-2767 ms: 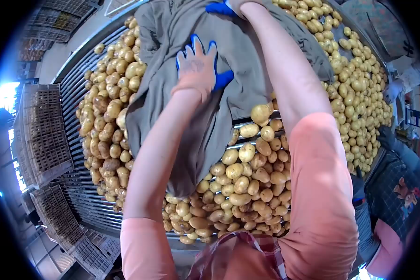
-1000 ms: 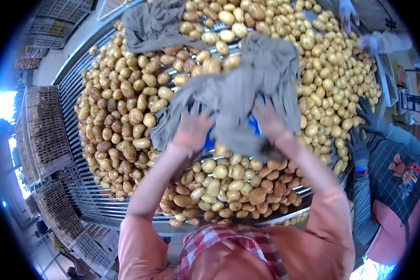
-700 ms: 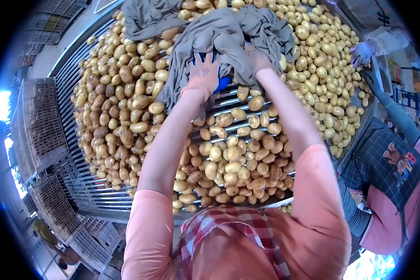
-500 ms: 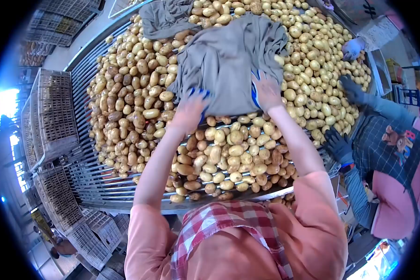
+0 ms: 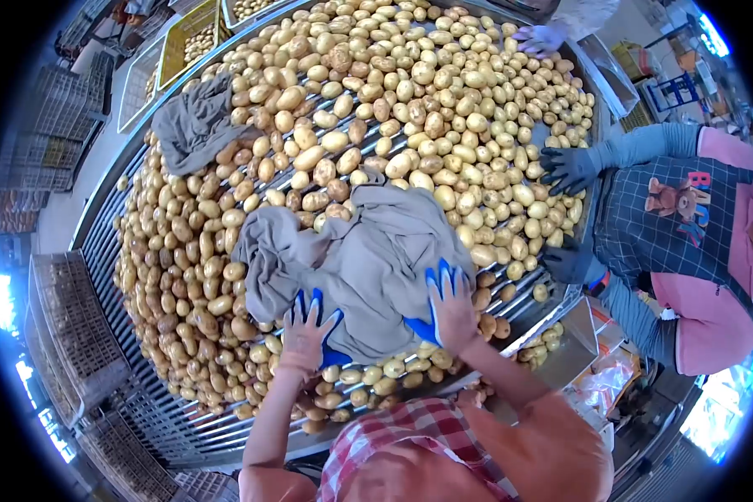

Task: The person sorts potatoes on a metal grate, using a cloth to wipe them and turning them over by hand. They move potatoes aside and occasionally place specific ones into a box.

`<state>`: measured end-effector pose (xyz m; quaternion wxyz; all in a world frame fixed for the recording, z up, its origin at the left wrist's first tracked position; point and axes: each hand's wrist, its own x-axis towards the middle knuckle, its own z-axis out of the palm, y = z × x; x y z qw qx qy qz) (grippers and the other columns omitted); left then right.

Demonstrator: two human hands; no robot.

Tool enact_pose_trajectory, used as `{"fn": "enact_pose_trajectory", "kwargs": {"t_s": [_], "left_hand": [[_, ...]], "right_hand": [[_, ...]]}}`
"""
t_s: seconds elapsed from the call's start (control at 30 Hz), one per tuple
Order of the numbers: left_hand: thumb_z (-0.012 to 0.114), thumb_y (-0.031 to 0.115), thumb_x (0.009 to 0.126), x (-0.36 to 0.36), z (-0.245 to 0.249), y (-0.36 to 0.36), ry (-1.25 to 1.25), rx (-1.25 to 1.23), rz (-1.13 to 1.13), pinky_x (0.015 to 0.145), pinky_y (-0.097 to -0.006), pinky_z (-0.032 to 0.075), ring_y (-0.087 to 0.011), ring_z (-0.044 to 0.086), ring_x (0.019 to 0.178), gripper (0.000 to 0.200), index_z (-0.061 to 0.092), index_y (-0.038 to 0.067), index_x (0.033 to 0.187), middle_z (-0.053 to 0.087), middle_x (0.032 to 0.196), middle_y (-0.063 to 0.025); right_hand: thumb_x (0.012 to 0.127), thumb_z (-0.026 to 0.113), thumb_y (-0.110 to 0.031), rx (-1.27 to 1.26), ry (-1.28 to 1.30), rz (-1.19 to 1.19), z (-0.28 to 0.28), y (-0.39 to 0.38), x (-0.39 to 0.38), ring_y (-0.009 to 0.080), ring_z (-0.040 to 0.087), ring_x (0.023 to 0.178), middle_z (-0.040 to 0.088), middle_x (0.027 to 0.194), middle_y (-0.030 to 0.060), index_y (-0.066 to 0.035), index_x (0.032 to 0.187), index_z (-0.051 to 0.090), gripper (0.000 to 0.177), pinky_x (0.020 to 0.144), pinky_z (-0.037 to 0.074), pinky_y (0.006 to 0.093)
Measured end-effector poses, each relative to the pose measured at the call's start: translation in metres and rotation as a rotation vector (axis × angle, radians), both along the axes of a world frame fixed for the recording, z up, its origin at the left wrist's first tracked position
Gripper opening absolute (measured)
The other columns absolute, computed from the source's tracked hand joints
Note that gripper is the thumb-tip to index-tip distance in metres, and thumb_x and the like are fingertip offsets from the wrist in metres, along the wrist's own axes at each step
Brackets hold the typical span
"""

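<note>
Grey, soft-looking fabric makes up the cloth [image 5: 376,268] at the centre of the frame, spread over potatoes [image 5: 192,276] on a slatted metal counter [image 5: 209,435]. The step in hand looks like pressing or rubbing the cloth over the potatoes. The left hand [image 5: 308,333] lies at its lower left edge, the right hand [image 5: 453,314] at its lower right; both wear gloves with blue showing at the fingers. The fingers of each hand are spread and unclenched, resting on the fabric rather than gripping it; whether either palm pins the hem, I cannot tell. Another stroke would probably call for flat palms and even pressure, so that the cloth travels without bunching.

The cloth is rumpled: deep folds gather at its left, with a smoother stretch between the hands. It looks limp and perhaps damp, though that is a guess. A second grey cloth [image 5: 197,125] lies crumpled in the upper left, and a co-worker's dark-gloved hand [image 5: 571,170] reaches to the potatoes at right.
</note>
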<state>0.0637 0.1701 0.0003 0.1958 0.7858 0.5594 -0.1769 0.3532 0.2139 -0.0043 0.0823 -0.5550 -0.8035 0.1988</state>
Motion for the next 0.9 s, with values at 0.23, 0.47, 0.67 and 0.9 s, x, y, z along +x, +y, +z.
{"fn": "enact_pose_trajectory", "kwargs": {"t_s": [0.23,0.47,0.67,0.9], "left_hand": [[0.048,0.009,0.078,-0.010,-0.014,0.151,0.077,0.070,-0.032,0.104,-0.0546,0.024,-0.0395,0.026,0.131,0.053,0.047,0.030,0.127,0.026,0.145,-0.0108],[0.054,0.000,0.069,0.035,0.000,0.173,-0.068,0.323,0.276,0.097,-0.0483,0.036,-0.0401,0.037,0.120,0.056,0.051,0.015,0.123,0.026,0.144,-0.0134],[0.060,0.005,0.070,-0.009,0.035,0.086,-0.176,0.048,0.099,0.091,-0.0421,0.042,-0.0379,0.050,0.108,0.041,0.055,0.006,0.111,0.040,0.135,-0.0146],[0.053,0.005,0.072,-0.007,0.041,-0.085,-0.325,-0.202,0.235,0.080,-0.0401,0.047,-0.0341,0.058,0.093,0.043,0.055,0.009,0.115,0.040,0.137,-0.0078]], "right_hand": [[0.082,0.043,-0.016,0.226,0.080,0.088,-0.056,0.144,-0.046,0.0500,0.027,0.123,0.032,0.135,0.0265,0.002,0.132,0.037,0.053,0.104,0.018,0.0573],[0.082,0.040,-0.013,0.296,-0.282,-0.153,-0.057,0.222,-0.084,0.0368,0.034,0.124,0.043,0.130,0.0184,0.001,0.128,0.041,0.049,0.100,0.030,0.0447],[0.085,0.048,-0.018,0.219,0.055,0.196,-0.005,0.085,-0.004,0.0343,0.051,0.099,0.052,0.108,0.0164,-0.003,0.117,0.051,0.035,0.078,0.047,0.0394],[0.074,0.068,-0.035,-0.098,0.098,-0.186,0.016,-0.066,0.033,0.0400,0.054,0.095,0.050,0.109,0.0237,-0.003,0.121,0.049,0.059,0.076,0.047,0.0438]]}}
